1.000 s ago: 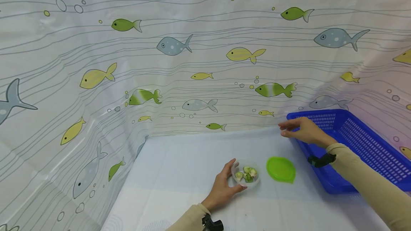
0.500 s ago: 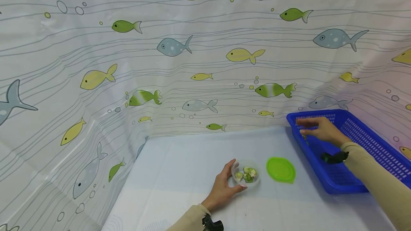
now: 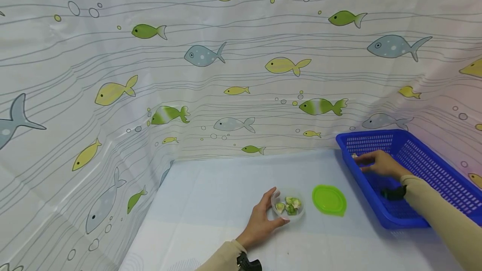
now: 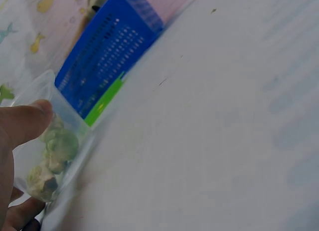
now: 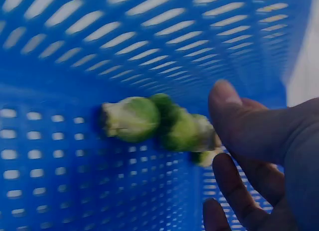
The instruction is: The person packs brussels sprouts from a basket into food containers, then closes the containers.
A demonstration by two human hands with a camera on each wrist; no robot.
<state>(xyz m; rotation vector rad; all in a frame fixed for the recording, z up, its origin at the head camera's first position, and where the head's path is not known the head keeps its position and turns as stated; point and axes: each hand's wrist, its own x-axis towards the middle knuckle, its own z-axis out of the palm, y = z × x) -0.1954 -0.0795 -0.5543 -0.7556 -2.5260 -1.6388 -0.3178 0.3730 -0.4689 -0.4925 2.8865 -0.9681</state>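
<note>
My left hand (image 3: 260, 223) grips a clear plastic tub (image 3: 302, 216) on the table, thumb on the near side and fingers around the far side. Several halved or trimmed Brussels sprouts (image 3: 292, 203) lie in it; the left wrist view shows them through the tub's wall (image 4: 77, 118). Inside the blue basket (image 3: 444, 170), my right hand (image 3: 382, 164) reaches toward its left wall. In the right wrist view several Brussels sprouts (image 5: 134, 118) lie along that wall. Thumb and fingers of the right hand (image 5: 259, 146) are spread apart, right at the nearest sprouts.
A bright green lid (image 3: 329, 200) lies flat between the tub and the basket. White cloth (image 3: 218, 191) covers the table. Behind it hangs a fish-patterned curtain (image 3: 241, 108), which also runs along both sides.
My right hand has moved right over the basket's left rim, then down into the basket. The left hand and the tub have stayed in place.
</note>
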